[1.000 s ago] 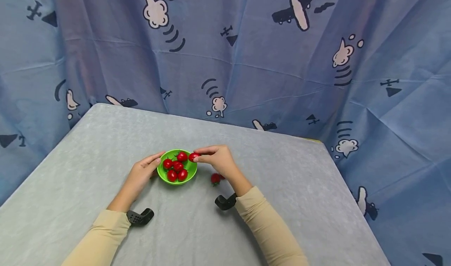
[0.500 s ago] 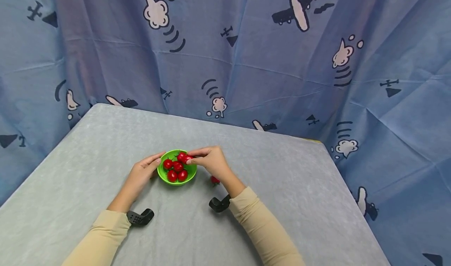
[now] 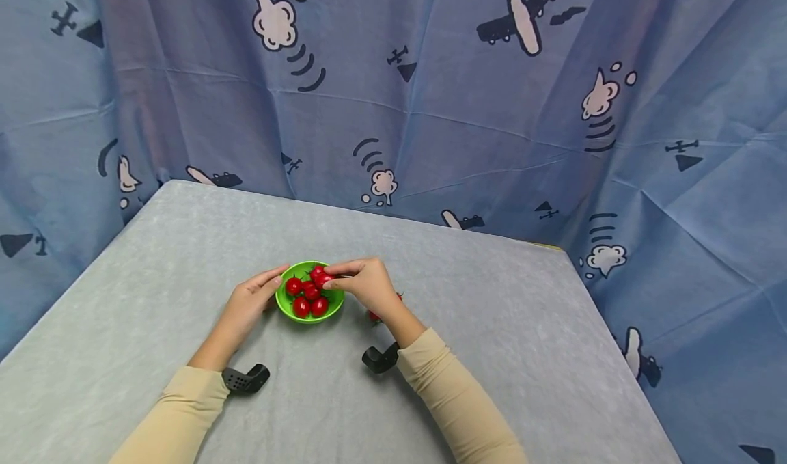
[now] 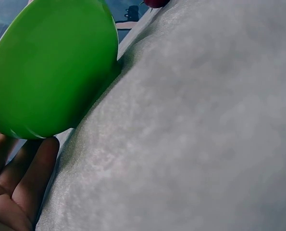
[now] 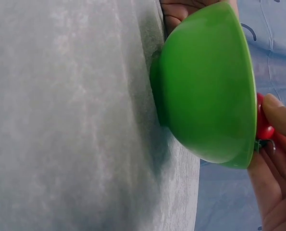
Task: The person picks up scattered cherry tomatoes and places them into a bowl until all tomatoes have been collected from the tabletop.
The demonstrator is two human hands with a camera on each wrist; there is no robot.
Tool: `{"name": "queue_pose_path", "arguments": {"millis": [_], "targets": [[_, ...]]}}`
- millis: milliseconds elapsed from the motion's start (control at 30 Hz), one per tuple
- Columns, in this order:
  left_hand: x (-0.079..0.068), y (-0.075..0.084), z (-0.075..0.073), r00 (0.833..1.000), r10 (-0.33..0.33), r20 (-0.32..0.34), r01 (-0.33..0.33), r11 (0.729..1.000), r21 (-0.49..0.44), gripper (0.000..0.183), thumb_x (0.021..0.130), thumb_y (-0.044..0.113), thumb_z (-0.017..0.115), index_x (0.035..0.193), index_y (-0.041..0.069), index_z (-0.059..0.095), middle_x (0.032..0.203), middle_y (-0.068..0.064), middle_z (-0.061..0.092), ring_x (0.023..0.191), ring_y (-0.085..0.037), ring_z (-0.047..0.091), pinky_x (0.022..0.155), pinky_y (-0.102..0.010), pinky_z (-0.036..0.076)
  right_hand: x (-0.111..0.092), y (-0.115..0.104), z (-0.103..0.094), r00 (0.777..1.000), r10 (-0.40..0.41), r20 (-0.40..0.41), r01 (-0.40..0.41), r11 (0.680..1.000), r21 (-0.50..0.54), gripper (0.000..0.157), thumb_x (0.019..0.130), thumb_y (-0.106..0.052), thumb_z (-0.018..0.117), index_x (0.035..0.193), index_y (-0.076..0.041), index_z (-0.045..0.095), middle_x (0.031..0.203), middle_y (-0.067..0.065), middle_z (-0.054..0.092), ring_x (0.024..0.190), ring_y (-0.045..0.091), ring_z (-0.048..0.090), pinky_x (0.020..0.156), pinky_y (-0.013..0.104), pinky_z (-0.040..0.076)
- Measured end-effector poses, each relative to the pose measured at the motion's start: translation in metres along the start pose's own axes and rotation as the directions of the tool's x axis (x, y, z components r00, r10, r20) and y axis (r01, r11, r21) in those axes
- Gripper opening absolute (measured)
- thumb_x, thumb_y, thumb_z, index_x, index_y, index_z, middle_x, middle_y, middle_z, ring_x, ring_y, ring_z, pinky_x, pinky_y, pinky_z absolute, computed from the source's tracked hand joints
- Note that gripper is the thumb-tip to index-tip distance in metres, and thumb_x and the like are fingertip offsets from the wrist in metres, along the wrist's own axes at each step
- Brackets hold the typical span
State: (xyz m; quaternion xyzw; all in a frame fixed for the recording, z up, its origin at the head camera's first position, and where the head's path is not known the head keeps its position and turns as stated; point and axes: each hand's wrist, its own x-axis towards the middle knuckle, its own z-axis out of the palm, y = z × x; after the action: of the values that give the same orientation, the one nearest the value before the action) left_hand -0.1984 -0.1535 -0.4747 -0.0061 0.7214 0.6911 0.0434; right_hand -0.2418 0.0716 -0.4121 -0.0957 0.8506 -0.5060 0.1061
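Several red tomatoes, the size of cherry tomatoes, lie in a small green bowl (image 3: 307, 320) on the table in the head view. On the bowl's left, my left hand (image 3: 242, 303) touches its outer side with fairly straight fingers; their tips meet the bowl in the left wrist view. From the right, my right hand (image 3: 367, 285) reaches over the rim and pinches a cherry tomato (image 5: 264, 120) between thumb and fingers. Its green stem shows at the rim in the right wrist view. Beneath the right wrist, another tomato (image 3: 373, 316) on the table is partly hidden.
A pale grey cloth covers the table (image 3: 510, 327). A blue curtain (image 3: 344, 95) printed with aeroplanes hangs behind it and along the sides. Black wrist cameras sit on both wrists. Just above the right wrist, a bit of red and green peeks out.
My right hand has moved left with the pinched tomato, from the bowl's right rim to over the inside of the bowl. The left hand has stayed at the bowl's side.
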Motion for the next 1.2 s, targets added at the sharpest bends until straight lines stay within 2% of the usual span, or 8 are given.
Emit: {"name": "queue_pose_path", "arguments": {"millis": [333,633,733,933,1200], "targets": [[-0.001,0.000,0.000,1.000,0.005,-0.008,-0.004,1.000,0.006,0.051,0.104,0.035,0.051,0.145,0.004,0.050,0.149,-0.016,0.049,0.102,0.018,0.055,0.085,-0.010,0.050,-0.002,-0.002,0.001,1.000,-0.008,-0.005,0.008,1.000,-0.018,0.025,0.076,-0.018,0.087,0.100,-0.016,0.082,0.108,0.002,0.077,0.110,0.016,0.068,0.089,0.029,0.057],[0.000,0.000,0.000,1.000,0.004,-0.008,-0.004,1.000,0.013,0.052,0.104,0.036,0.052,0.145,0.005,0.051,0.150,-0.015,0.048,0.103,0.019,0.054,0.086,-0.009,0.049,-0.002,0.002,-0.001,1.000,-0.003,-0.014,0.002,1.000,-0.021,0.023,0.077,-0.021,0.087,0.100,-0.019,0.082,0.107,-0.002,0.078,0.112,0.014,0.067,0.094,0.032,0.056],[0.000,0.000,-0.001,1.000,0.000,-0.003,0.000,1.000,0.017,0.052,0.104,0.037,0.052,0.146,0.007,0.050,0.150,-0.013,0.048,0.104,0.019,0.053,0.086,-0.009,0.049,-0.002,0.003,-0.005,1.000,-0.007,-0.025,0.006,1.000,-0.011,0.024,0.078,-0.021,0.086,0.101,-0.019,0.082,0.107,-0.003,0.077,0.111,0.014,0.067,0.094,0.034,0.055],[-0.001,0.001,-0.002,1.000,-0.015,-0.001,0.015,0.999,0.030,0.053,0.103,0.041,0.052,0.146,0.010,0.051,0.151,-0.009,0.048,0.106,0.020,0.051,0.087,-0.007,0.047,-0.005,0.008,-0.018,0.998,-0.024,-0.053,0.027,0.998,0.056,0.030,0.081,-0.018,0.083,0.108,-0.008,0.079,0.112,0.006,0.076,0.112,0.018,0.067,0.097,0.037,0.055],[-0.001,0.001,-0.002,1.000,-0.017,-0.005,0.017,0.999,0.039,0.053,0.103,0.041,0.052,0.146,0.011,0.051,0.151,-0.008,0.049,0.107,0.019,0.050,0.088,-0.007,0.047,-0.011,0.018,-0.035,0.996,-0.008,-0.083,0.013,0.998,0.062,0.029,0.079,-0.020,0.084,0.107,-0.011,0.079,0.108,0.001,0.077,0.111,0.017,0.068,0.098,0.038,0.054]]}}
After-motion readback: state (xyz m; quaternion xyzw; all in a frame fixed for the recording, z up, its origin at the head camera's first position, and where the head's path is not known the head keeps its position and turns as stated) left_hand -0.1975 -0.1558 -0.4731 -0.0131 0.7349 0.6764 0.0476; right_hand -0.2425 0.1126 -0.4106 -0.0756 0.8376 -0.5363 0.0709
